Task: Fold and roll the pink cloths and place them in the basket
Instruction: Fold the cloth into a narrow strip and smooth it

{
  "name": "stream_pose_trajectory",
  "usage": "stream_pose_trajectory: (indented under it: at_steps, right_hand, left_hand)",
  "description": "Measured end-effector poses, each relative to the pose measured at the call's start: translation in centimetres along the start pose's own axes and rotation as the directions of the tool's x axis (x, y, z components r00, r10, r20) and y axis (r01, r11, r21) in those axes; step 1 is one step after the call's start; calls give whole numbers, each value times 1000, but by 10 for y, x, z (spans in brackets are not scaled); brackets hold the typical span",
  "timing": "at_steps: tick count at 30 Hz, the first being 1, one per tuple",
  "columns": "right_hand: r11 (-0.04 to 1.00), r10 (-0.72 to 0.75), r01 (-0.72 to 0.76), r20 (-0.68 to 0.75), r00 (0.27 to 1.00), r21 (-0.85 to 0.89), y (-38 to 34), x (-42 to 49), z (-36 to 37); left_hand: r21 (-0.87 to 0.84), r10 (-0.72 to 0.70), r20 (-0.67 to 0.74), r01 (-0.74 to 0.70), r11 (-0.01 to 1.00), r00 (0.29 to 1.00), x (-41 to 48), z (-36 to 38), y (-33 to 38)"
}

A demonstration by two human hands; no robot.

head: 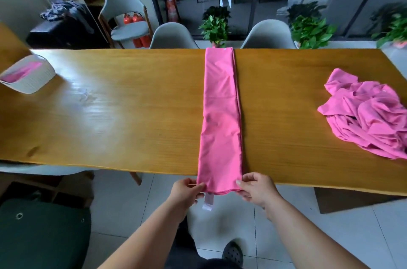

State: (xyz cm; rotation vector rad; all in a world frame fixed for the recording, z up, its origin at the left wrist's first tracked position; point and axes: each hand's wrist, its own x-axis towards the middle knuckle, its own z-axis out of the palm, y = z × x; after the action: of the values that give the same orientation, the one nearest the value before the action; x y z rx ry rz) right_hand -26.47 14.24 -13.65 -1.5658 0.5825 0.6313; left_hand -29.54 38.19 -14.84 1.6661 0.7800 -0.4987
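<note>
At table edge (132, 170), fingers (198, 187) on cloth (220, 114).

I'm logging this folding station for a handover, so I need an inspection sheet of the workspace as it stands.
Surface: wooden table, glossy, running across the view.
Job's things: folded pink cloth lies as a long strip across the table, its near end over the edge, with a white tag hanging; pile of crumpled pink cloths at right; white basket far left, with pink fabric inside.
Clutter: nothing seen.
Grippers: left hand and right hand each pinch a near corner of the strip.
Cables: nothing seen.
Surroundings: grey chairs, potted plants, red fire extinguishers.
</note>
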Motion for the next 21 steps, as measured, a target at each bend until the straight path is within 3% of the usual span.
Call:
stream_pose_trajectory:
  at_steps: [5,9,12,16,21]
  right_hand:
    - [999,-32,32,28,999,-8,11,-3,-7]
    - [967,-80,76,-8,997,-242,17,-3,-6]
    - [844,-107,68,-43,993,-532,18,-2,-6]
    - [532,-183,6,-108,977,-847,3,-1,-5]
    - [505,-287,17,-149,946,-863,-27,8,-1]
  left_hand:
    - [-46,33,19,-32,998,999,-2,-6,-5]
    - [77,59,-46,-56,996,997,0,-6,-12]
    - [243,35,-57,-20,970,998,4,-5,-17]
    - [445,65,-80,-23,895,995,10,-3,-9]
    - [565,262,-147,-136,813,954,19,-2,21]
